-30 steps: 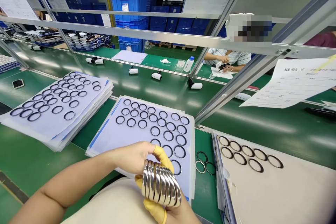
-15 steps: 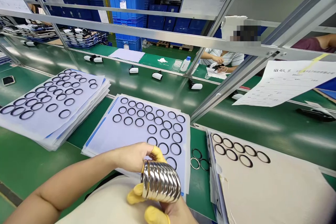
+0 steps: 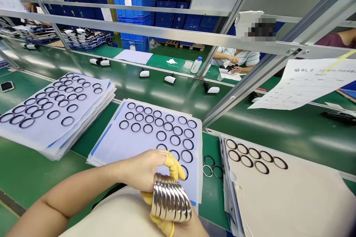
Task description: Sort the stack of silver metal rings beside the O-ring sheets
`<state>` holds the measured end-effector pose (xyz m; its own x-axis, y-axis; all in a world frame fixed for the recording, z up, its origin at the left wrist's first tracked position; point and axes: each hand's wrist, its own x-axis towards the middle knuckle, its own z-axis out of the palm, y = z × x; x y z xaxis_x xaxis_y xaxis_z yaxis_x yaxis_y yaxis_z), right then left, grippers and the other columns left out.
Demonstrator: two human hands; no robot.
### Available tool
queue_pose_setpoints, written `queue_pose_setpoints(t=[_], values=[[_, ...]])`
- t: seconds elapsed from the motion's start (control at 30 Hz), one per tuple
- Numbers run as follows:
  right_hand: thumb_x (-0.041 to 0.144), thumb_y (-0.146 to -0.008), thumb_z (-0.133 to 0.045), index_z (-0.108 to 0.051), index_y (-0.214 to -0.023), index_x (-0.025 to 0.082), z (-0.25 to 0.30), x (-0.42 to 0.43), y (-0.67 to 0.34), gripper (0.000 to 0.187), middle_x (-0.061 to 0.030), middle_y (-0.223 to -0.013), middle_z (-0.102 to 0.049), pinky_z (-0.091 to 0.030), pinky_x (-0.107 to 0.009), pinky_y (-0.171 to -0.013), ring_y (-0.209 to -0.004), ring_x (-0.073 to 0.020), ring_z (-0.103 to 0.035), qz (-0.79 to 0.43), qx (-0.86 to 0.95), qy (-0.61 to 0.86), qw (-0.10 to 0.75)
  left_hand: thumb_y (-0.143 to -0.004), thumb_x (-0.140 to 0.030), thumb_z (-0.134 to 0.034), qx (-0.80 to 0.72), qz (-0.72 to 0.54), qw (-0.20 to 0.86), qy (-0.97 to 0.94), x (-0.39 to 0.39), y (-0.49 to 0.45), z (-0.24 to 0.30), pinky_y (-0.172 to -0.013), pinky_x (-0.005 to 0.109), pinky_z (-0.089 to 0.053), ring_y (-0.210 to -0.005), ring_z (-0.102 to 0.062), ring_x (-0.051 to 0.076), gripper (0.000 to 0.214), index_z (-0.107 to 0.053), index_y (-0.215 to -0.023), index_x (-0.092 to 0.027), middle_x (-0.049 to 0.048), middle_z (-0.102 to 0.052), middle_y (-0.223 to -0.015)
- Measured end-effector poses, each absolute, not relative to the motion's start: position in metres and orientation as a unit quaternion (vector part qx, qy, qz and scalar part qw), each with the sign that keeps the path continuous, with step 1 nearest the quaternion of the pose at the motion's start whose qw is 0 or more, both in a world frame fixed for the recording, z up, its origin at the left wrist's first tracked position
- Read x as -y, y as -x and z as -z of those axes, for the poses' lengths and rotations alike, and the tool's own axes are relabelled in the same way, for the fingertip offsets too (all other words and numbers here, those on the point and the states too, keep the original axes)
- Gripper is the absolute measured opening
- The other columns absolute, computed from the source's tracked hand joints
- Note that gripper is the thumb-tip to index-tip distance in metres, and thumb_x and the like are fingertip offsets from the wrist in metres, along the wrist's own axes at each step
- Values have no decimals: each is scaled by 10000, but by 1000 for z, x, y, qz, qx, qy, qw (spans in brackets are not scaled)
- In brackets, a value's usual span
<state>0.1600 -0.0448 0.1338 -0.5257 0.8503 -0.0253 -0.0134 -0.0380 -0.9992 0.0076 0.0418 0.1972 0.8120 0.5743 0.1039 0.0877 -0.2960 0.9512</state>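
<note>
A row of shiny silver metal rings [image 3: 171, 200], stacked side by side, is held in front of my body at the bottom centre. My right hand [image 3: 191, 222] comes from the lower right and is closed around the rings from below; the rings hide much of it. From the left, my left hand [image 3: 148, 168] grips the same rings at their left end and top, its bent fingers reaching over them. Yellow finger covers are on the fingers of both hands. Behind the hands, dark-edged rings [image 3: 175, 140] lie in rows on a white sheet stack [image 3: 111, 146].
Another sheet stack [image 3: 41, 139] with rings stands left, near a phone [image 3: 7, 86]. Right are three loose rings [image 3: 207, 170] and a beige board [image 3: 300, 196] with several rings. White-and-black devices [image 3: 170, 78] sit on the green belt [image 3: 178, 98]. Across it, a person's hands [image 3: 235, 66] work.
My left fingers have moved right, stretching over the top of the metal rings. The right-hand yellow fingertips have drawn in under the rings, which have tilted slightly. A device on the belt has shifted right.
</note>
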Motion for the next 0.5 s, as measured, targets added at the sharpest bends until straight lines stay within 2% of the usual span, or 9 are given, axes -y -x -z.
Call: queue_pose_setpoints(t=[0.1, 0.3, 0.4, 0.5], values=[[329, -817, -644, -690, -810, 189, -129, 45, -163, 147, -24, -775, -669, -560, -312, -730, -723, -190, -624, -620, 610, 360, 337, -702, -29, -611, -186, -217, 512, -810, -44, -10, -204, -907, 345, -432, -955, -620, 193, 162, -541, -742, -170, 85, -697, -995], [240, -797, -648, -659, -821, 192, -123, 45, -169, 55, -42, -832, -654, -557, -332, -742, -788, -209, -624, -573, 634, 384, 349, -736, -60, -609, -169, -206, 516, -814, -47, -12, -203, -871, 313, -461, -940, -634, 190, 129, -542, -745, -170, 86, -698, -963], [208, -778, -645, -658, -735, 205, -122, 42, -167, 46, -26, -756, -651, -564, -321, -690, -707, -199, -624, -556, 645, 384, 358, -749, -65, -609, -172, -177, 507, -826, -48, -8, -203, -899, 312, -456, -952, -631, 191, 123, -582, -815, -165, 79, -697, -985], [194, -724, -689, -663, -668, 224, -118, 39, -164, 69, -13, -725, -659, -570, -329, -675, -683, -210, -637, -538, 639, 407, 370, -800, -108, -605, -209, -140, 483, -839, -49, 6, -203, -968, 330, -423, -1041, -594, 196, 200, -620, -983, -188, 65, -673, -1099]])
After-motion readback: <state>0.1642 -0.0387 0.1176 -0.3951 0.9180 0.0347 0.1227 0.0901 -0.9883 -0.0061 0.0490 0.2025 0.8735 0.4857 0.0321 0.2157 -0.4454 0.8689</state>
